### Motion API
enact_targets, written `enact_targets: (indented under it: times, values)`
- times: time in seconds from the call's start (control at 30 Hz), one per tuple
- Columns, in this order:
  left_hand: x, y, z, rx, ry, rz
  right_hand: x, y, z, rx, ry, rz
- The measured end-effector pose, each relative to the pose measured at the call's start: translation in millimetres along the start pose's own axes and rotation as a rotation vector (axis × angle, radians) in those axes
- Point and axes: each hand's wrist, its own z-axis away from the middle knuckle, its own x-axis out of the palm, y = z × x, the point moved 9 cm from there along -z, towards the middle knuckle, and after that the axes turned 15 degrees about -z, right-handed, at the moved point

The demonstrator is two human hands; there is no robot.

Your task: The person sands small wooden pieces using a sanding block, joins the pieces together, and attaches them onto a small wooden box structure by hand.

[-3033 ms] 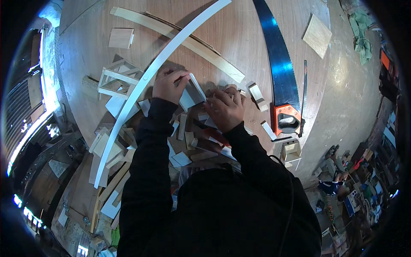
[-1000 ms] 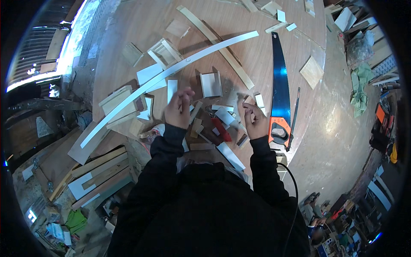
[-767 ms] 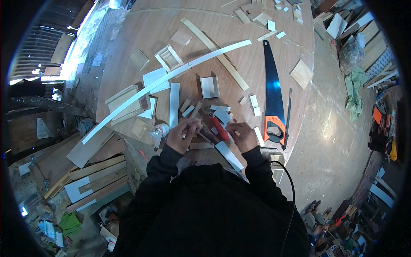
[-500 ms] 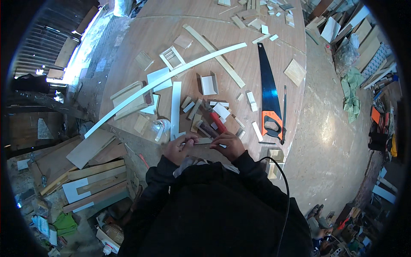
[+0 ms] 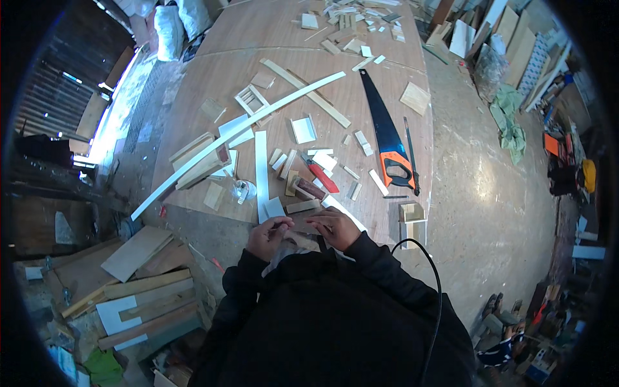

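Note:
My left hand [image 5: 264,238] is in front of me at the near table edge, fingers curled with the thumb pressed against them. Facing it, my right hand [image 5: 338,228] has its fingers drawn together and pointing left. Whatever the fingertips hold, if anything, is too small to make out. Just beyond them lies a short wooden strip [image 5: 303,206]. A small white board piece [image 5: 275,207] rests by my left hand, and a long white strip [image 5: 344,213] lies beside my right. Past these are a brown block [image 5: 309,188] and a red-handled tool [image 5: 321,175].
A handsaw [image 5: 394,169] with an orange and black handle lies at the right. Long white strips [image 5: 238,143], a clear jar [image 5: 244,191] and small wooden boxes [image 5: 303,129] are spread over the table [image 5: 361,48]. Stacked boards [image 5: 145,297] stand at lower left.
The view has shifted, so the table's far end shows more. My hands have drawn back toward my body; the short wooden strip that was between them now lies beyond my fingers.

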Motion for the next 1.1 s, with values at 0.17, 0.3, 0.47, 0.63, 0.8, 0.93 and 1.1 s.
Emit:
enact_targets:
  times: [0.17,0.3,0.47,0.63,0.8,0.93,1.1]
  values:
    - [-1,-12,39,-0.021,-0.097,-0.088,30,-67,19,-0.174,0.056,-0.026]
    - [-16,-19,81,-0.06,-0.112,0.141,81,-111,27,-0.181,0.007,0.116]
    - [-40,-41,126,-0.105,-0.064,0.279,130,-134,41,-0.198,-0.007,0.26]
    - [-38,-74,155,-0.231,-0.106,0.568,157,-146,52,-0.237,-0.023,0.298]
    - [-31,-73,162,-0.122,-0.176,0.817,169,-157,60,-0.235,-0.027,0.229]
    - [-27,-58,162,-0.066,-0.293,0.716,168,-157,72,-0.207,0.004,0.246]
    - [-18,-58,158,-0.042,-0.385,0.552,162,-155,87,-0.206,0.065,0.22]
